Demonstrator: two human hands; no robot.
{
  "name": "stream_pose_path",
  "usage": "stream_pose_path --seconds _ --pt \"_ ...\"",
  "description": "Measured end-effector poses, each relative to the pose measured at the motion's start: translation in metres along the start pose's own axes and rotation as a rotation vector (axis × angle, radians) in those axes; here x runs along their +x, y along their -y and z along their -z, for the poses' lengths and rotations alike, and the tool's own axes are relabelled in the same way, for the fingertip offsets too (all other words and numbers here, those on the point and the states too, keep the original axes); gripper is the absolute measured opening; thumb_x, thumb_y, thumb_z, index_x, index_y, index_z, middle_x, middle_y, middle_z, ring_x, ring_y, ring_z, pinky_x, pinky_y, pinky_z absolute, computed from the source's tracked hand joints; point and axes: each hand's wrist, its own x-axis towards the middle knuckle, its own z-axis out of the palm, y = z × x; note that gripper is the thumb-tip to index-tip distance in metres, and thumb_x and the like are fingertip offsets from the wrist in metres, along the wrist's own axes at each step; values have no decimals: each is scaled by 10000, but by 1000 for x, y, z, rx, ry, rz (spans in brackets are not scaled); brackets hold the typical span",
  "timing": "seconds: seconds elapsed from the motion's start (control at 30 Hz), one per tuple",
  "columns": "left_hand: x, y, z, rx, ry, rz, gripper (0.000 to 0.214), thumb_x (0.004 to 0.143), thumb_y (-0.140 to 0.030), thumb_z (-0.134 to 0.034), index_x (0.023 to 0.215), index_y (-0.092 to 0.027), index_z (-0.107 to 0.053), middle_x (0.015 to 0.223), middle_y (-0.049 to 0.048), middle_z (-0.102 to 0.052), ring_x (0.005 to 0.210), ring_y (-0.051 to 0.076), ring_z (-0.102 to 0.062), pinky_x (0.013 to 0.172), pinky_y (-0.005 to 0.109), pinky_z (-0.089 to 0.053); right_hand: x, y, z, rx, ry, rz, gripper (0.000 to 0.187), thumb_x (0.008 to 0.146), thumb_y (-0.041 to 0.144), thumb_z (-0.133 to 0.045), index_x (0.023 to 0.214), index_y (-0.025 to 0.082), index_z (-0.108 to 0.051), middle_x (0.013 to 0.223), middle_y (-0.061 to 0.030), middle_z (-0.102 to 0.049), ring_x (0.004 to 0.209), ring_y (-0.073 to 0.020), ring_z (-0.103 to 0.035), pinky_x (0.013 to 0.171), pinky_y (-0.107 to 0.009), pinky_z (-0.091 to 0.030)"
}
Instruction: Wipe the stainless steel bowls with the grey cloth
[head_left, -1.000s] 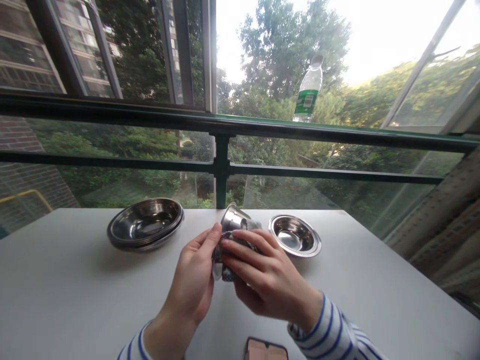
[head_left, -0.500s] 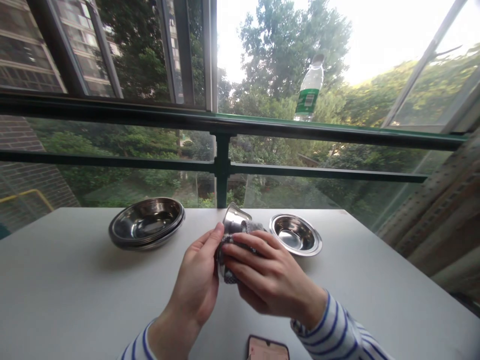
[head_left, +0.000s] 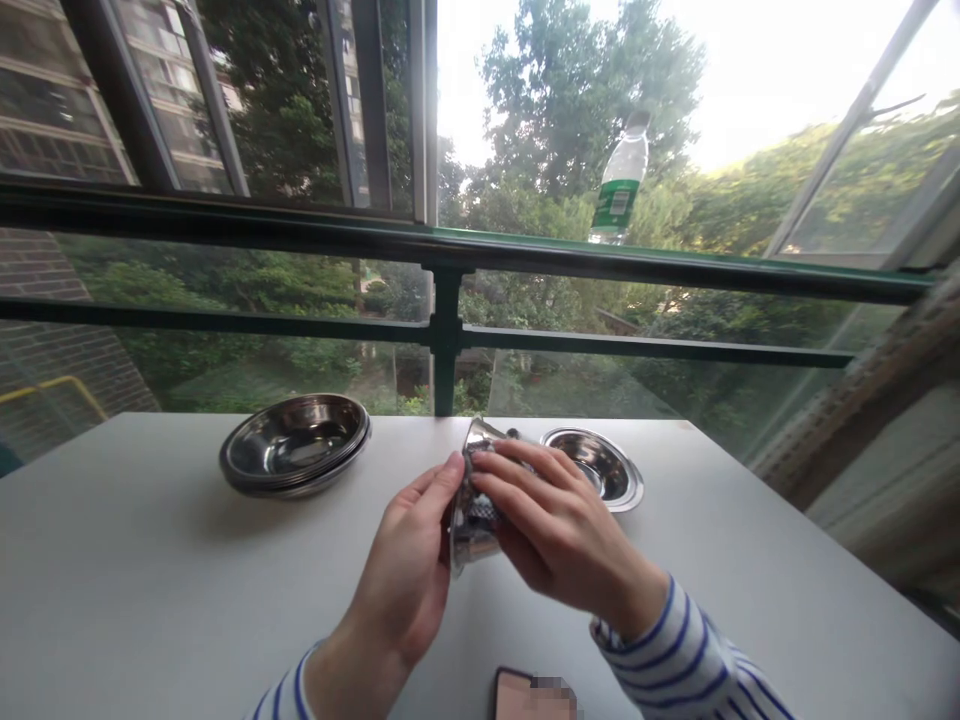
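Observation:
My left hand (head_left: 409,570) grips a small steel bowl (head_left: 474,540) held on edge above the white table (head_left: 135,590). My right hand (head_left: 559,535) presses a dark checked cloth (head_left: 484,512) against the bowl's outer side, fingers wrapped over it. Most of the cloth is hidden under my fingers. A single steel bowl (head_left: 604,465) sits on the table just behind my right hand. A stack of larger steel bowls (head_left: 294,457) rests to the back left.
A phone (head_left: 532,695) lies at the near table edge between my striped sleeves. A green railing (head_left: 525,255) runs behind the table, with a plastic water bottle (head_left: 620,185) standing on it. Glass panes and trees lie beyond.
My right hand has slid up and over the bowl with the cloth, and both hands have shifted slightly to the right. The bowl has tilted more upright.

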Motion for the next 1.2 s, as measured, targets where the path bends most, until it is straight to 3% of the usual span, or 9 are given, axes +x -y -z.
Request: stream_pose_path --seconds 0.1,0.27,0.4,0.63,0.87,1.1,1.2 --pt "-1 1 -1 9 -10 23 172 789 -218 -608 896 -101 -674 744 62 -678 617 118 -621 543 193 -509 -1 -2 1 13 14 -2 316 873 217 -448 1161 132 -547 1259 -75 -566 1188 -249 -442 943 -415 -397" --pt "6 -7 3 -25 -73 -10 132 816 -178 -570 783 -96 -668 689 53 -681 573 96 -616 525 165 -501 -1 12 -10 34 36 150 273 846 208 -452 1069 151 -599 1232 -32 -591 1198 -226 -437 1010 -409 -336" --pt "8 -11 4 -25 -90 -28 161 834 -197 -551 816 -97 -676 696 65 -690 618 113 -643 566 183 -524 0 16 -15 17 16 201 269 852 201 -454 1068 146 -604 1213 -10 -605 1215 -206 -425 1031 -390 -320" --pt "3 -7 2 -19 -31 -8 175 834 -184 -549 920 -100 -677 759 74 -700 615 105 -643 535 168 -517 -2 4 -10 -53 -41 23 330 868 199 -462 1172 117 -559 1286 -69 -546 1210 -258 -431 962 -409 -396" --pt "7 -12 5 -39 -84 -28 159 814 -215 -582 837 -100 -689 721 65 -696 613 109 -641 561 177 -527 -3 13 -18 -25 -44 171 284 845 199 -475 1089 133 -606 1217 -47 -602 1173 -243 -473 973 -404 -401" --pt "1 -4 0 -11 -5 -33 217 810 -234 -587 967 -115 -680 816 83 -705 658 137 -649 598 224 -542 -7 -3 -10 -13 -89 -62 363 848 183 -482 1200 103 -525 1275 -127 -543 1200 -280 -439 931 -458 -450" --pt "3 -5 2 -28 -27 -64 177 793 -228 -609 905 -118 -690 770 64 -699 644 121 -641 578 191 -527 -7 3 -13 -6 -94 -2 348 832 188 -495 1164 106 -558 1247 -109 -570 1191 -288 -443 930 -457 -450"
